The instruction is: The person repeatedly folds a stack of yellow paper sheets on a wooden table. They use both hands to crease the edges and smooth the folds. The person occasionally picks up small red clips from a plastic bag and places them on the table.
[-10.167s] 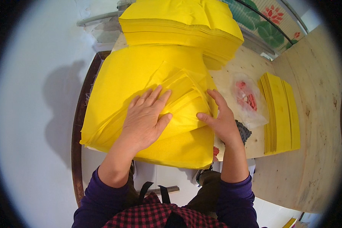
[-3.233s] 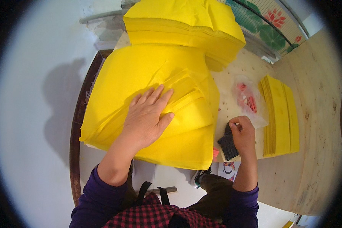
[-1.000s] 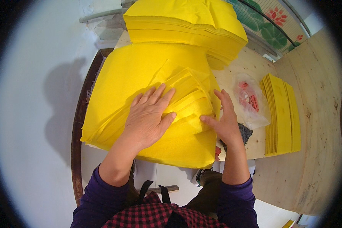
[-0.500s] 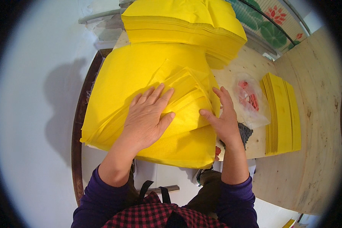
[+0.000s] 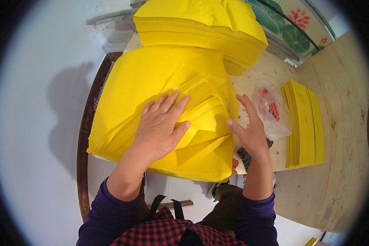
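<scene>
Grip, left: the left hand (image 5: 162,125) is lying flat, fingers spread and clamped on nothing, pressing down on the fanned yellow sheets (image 5: 201,110).
Grip, right: the right hand (image 5: 250,133) is resting open at the sheets' right edge, thumb touching it, fingers extended — nothing is being pinched yet.
Thing: the sheets are fanning out over the big yellow stack (image 5: 143,78) on the surface (image 5: 340,123).
Key relation: the fan's long edges are running diagonally, lower left to upper right; their free edge is lying just left of the right hand — the nearer one.
Surroundings: a clear bag of red pieces (image 5: 268,108), a narrow yellow pile (image 5: 305,123), a taller stack (image 5: 201,24) beyond.
</scene>
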Action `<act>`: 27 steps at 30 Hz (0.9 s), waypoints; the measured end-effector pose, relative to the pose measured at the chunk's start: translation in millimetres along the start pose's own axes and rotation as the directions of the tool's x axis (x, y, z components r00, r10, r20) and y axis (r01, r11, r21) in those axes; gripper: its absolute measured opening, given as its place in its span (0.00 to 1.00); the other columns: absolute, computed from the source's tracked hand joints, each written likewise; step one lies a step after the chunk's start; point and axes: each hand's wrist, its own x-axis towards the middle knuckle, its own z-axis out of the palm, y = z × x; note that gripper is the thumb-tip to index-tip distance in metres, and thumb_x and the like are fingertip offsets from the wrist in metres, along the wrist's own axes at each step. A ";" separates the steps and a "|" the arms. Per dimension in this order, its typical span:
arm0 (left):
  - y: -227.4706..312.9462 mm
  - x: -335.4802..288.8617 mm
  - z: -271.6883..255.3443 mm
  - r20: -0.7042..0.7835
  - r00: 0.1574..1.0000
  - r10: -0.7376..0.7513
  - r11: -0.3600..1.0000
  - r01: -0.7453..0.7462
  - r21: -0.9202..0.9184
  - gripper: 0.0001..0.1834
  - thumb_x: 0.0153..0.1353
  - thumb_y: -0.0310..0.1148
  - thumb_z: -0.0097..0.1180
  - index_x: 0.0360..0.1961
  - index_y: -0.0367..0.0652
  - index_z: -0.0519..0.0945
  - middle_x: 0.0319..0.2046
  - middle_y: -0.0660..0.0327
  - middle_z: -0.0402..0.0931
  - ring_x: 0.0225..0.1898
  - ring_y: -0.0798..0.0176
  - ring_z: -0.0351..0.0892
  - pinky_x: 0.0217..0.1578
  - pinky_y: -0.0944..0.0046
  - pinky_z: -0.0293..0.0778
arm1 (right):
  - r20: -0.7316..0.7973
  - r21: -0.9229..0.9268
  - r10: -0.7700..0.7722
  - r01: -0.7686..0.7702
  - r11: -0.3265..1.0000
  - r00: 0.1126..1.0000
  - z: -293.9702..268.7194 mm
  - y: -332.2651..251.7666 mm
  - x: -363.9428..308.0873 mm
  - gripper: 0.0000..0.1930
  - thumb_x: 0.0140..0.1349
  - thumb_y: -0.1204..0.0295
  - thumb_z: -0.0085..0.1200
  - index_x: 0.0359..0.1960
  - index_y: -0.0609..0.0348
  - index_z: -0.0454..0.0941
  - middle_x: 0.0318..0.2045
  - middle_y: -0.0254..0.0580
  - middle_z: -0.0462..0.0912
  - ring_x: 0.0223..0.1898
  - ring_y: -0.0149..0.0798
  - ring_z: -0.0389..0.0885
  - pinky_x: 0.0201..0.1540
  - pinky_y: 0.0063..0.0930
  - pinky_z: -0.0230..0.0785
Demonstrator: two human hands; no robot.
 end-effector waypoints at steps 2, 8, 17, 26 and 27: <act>-0.4 0.2 -0.4 0.005 1.000 -0.002 1.000 0.002 -0.011 0.33 0.68 0.47 0.47 0.71 0.45 0.63 0.71 0.48 0.59 0.71 0.44 0.56 0.70 0.44 0.49 | -0.040 0.020 0.009 -0.008 1.000 0.999 9.3 1.9 3.6 0.42 0.51 0.59 0.69 0.67 0.58 0.65 0.71 0.62 0.57 0.73 0.58 0.53 0.73 0.44 0.48; -1.0 0.3 1.1 -0.015 1.000 0.011 1.000 -0.011 0.005 0.33 0.67 0.48 0.48 0.70 0.45 0.64 0.70 0.48 0.60 0.71 0.44 0.57 0.70 0.44 0.50 | -0.037 -0.106 0.006 -0.010 0.994 0.999 18.9 2.2 2.4 0.42 0.49 0.63 0.68 0.68 0.58 0.64 0.71 0.62 0.56 0.73 0.59 0.52 0.73 0.45 0.48; -1.3 -0.8 1.0 -0.019 1.000 0.012 1.000 -0.012 0.002 0.33 0.67 0.48 0.47 0.70 0.45 0.64 0.70 0.48 0.60 0.71 0.44 0.57 0.70 0.44 0.50 | 0.097 -0.161 -0.045 0.060 0.985 0.994 -4.0 -9.2 -5.8 0.45 0.47 0.65 0.70 0.69 0.58 0.63 0.72 0.62 0.55 0.74 0.59 0.50 0.74 0.44 0.47; -0.1 0.1 0.0 -0.003 1.000 0.001 1.000 -0.001 0.003 0.33 0.68 0.48 0.47 0.71 0.45 0.63 0.70 0.48 0.59 0.71 0.44 0.57 0.70 0.44 0.49 | -0.055 -0.047 -0.017 0.015 0.999 0.998 21.7 3.5 6.2 0.40 0.53 0.58 0.67 0.66 0.60 0.66 0.71 0.63 0.58 0.72 0.58 0.55 0.73 0.44 0.48; -0.1 0.2 -0.1 -0.003 1.000 0.002 1.000 -0.002 0.005 0.33 0.68 0.48 0.47 0.71 0.45 0.63 0.70 0.48 0.59 0.71 0.44 0.57 0.70 0.44 0.49 | -0.047 -0.059 -0.016 0.014 0.998 0.999 23.4 3.7 5.9 0.40 0.53 0.59 0.67 0.66 0.60 0.66 0.70 0.63 0.58 0.72 0.58 0.55 0.73 0.44 0.48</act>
